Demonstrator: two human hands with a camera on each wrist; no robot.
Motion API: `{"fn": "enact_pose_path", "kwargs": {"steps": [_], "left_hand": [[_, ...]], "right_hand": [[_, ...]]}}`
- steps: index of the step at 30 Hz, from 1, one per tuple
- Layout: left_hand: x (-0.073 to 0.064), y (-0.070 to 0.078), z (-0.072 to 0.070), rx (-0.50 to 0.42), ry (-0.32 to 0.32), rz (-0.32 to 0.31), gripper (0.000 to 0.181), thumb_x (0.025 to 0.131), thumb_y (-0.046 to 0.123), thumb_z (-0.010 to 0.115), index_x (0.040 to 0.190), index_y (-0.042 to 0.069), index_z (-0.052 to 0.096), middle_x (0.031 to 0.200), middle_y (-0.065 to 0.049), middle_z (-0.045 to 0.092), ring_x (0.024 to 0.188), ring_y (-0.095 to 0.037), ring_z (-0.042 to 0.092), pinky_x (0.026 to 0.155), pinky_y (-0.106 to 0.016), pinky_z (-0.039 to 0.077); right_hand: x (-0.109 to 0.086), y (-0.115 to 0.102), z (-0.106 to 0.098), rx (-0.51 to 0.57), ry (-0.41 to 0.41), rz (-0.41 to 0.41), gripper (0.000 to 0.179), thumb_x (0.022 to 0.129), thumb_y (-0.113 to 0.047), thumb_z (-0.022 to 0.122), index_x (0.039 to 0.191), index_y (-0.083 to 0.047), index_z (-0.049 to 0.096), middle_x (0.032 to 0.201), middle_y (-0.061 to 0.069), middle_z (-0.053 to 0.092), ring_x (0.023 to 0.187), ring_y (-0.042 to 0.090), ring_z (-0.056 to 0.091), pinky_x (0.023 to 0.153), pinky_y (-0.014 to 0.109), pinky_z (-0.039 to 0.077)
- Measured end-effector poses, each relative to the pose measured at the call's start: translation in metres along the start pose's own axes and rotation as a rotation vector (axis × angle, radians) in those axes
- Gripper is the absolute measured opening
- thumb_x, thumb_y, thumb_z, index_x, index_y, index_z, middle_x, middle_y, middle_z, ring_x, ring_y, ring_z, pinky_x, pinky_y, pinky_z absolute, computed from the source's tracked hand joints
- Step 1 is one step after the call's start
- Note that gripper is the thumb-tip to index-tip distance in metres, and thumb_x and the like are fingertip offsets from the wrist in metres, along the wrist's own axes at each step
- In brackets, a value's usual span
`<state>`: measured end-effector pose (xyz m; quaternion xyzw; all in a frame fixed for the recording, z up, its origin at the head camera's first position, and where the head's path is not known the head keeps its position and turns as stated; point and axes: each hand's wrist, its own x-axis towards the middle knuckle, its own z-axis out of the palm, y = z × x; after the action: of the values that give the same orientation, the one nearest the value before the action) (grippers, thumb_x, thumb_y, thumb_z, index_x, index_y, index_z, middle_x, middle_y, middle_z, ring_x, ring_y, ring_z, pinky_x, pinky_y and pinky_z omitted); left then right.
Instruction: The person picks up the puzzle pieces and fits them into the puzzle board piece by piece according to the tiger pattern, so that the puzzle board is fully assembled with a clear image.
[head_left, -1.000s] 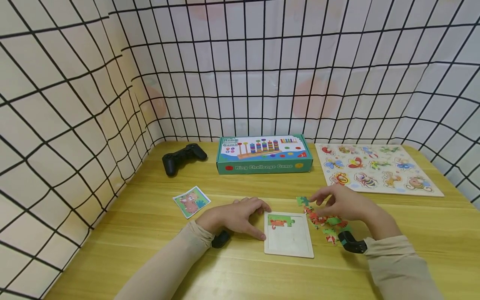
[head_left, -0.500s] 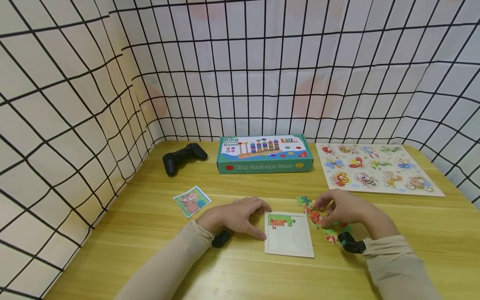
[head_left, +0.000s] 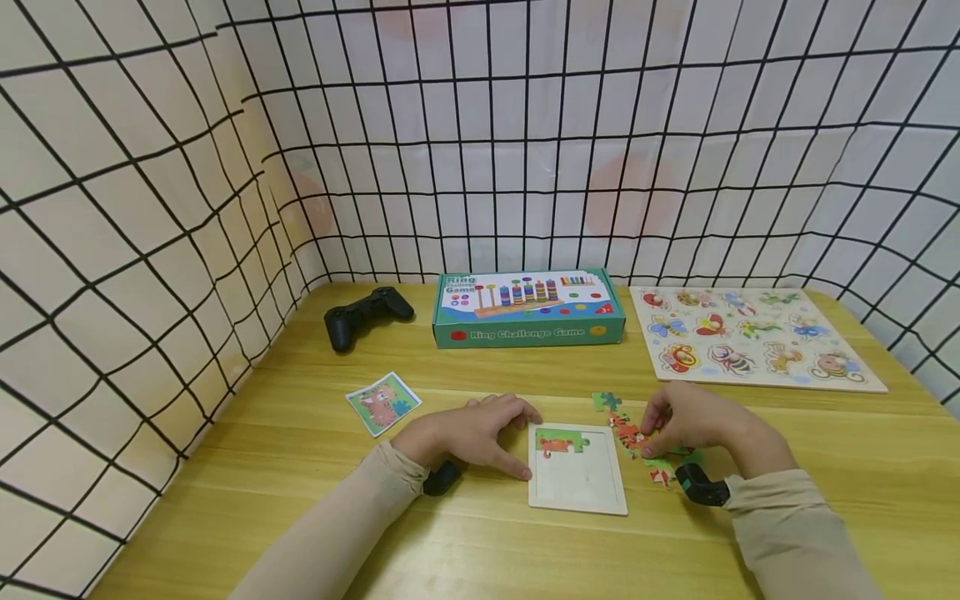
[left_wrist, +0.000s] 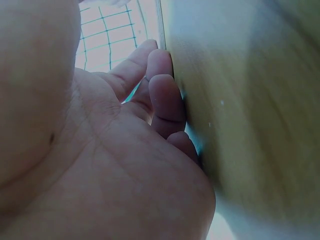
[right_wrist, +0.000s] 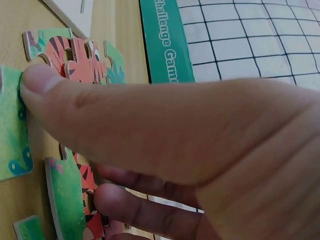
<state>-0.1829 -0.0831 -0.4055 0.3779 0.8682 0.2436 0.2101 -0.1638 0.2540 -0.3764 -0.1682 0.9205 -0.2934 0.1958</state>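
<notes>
In the head view my left hand [head_left: 476, 431] rests on the table, thumb and index fingertip at the left edge of a pale wooden puzzle tray [head_left: 576, 487]. Joined green and orange jigsaw pieces [head_left: 562, 441] lie in the tray's upper left corner. To its right is a loose heap of jigsaw pieces [head_left: 627, 433], partly hidden under my right hand [head_left: 693, 419]. In the right wrist view the thumb lies against a green piece [right_wrist: 14, 130]. The other fingers are by a green-edged piece [right_wrist: 67, 200], apart from the thumb. Palm and bent fingers [left_wrist: 167, 100] fill the left wrist view.
A small picture card [head_left: 384, 404] lies left of the left hand. Further back are a black game controller [head_left: 369, 317], a green Ring Challenge Game box [head_left: 528, 308] and a wooden insect board [head_left: 757, 340]. Grid-patterned walls [head_left: 510, 167] enclose the table's back and sides.
My right hand has lowered onto the heap and shifted slightly right, its thumb and fingers now down among the pieces. The left hand and the tray have stayed in place.
</notes>
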Motion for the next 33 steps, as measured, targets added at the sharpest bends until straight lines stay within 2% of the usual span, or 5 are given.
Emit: {"fn": "enact_pose_path", "kwargs": {"steps": [8, 16, 22, 26, 33], "left_hand": [[0.0, 0.001, -0.001, -0.003, -0.004, -0.001, 0.067, 0.083, 0.045, 0.083, 0.137, 0.023, 0.051, 0.115, 0.012, 0.048, 0.109, -0.007, 0.042, 0.093, -0.034, 0.028], [0.0, 0.001, -0.001, -0.005, -0.004, -0.004, 0.067, 0.082, 0.045, 0.083, 0.137, 0.023, 0.051, 0.116, 0.012, 0.048, 0.109, -0.007, 0.043, 0.093, -0.034, 0.029], [0.0, 0.001, -0.001, -0.001, -0.002, -0.003, 0.067, 0.083, 0.045, 0.083, 0.137, 0.023, 0.051, 0.116, 0.011, 0.048, 0.108, -0.007, 0.043, 0.093, -0.034, 0.029], [0.0, 0.001, -0.001, -0.005, -0.003, 0.0, 0.067, 0.083, 0.045, 0.083, 0.137, 0.023, 0.051, 0.117, 0.011, 0.048, 0.109, -0.007, 0.043, 0.094, -0.034, 0.029], [0.0, 0.001, -0.001, -0.007, -0.004, -0.004, 0.067, 0.083, 0.045, 0.083, 0.137, 0.023, 0.051, 0.116, 0.012, 0.048, 0.108, -0.006, 0.042, 0.093, -0.034, 0.028]], "right_hand": [[0.001, 0.003, 0.0, 0.025, -0.048, -0.002, 0.021, 0.08, -0.019, 0.086, 0.083, -0.009, 0.068, 0.075, 0.0, 0.062, 0.066, 0.016, 0.054, 0.056, 0.031, 0.045], [-0.002, 0.008, -0.005, 0.079, -0.093, -0.028, 0.016, 0.088, -0.021, 0.076, 0.079, -0.009, 0.07, 0.069, -0.003, 0.056, 0.058, 0.01, 0.045, 0.055, 0.026, 0.038], [-0.008, 0.016, -0.012, 0.254, -0.166, 0.043, 0.026, 0.091, -0.02, 0.073, 0.075, 0.0, 0.067, 0.062, -0.003, 0.048, 0.053, 0.009, 0.037, 0.053, 0.025, 0.034], [-0.011, 0.022, -0.016, 0.359, -0.21, 0.072, 0.023, 0.092, -0.015, 0.07, 0.078, 0.001, 0.066, 0.065, 0.0, 0.052, 0.057, 0.01, 0.041, 0.055, 0.025, 0.039], [-0.013, 0.024, -0.018, 0.406, -0.184, 0.062, 0.014, 0.09, -0.013, 0.072, 0.09, 0.0, 0.069, 0.076, 0.006, 0.064, 0.068, 0.016, 0.058, 0.063, 0.032, 0.053]]}}
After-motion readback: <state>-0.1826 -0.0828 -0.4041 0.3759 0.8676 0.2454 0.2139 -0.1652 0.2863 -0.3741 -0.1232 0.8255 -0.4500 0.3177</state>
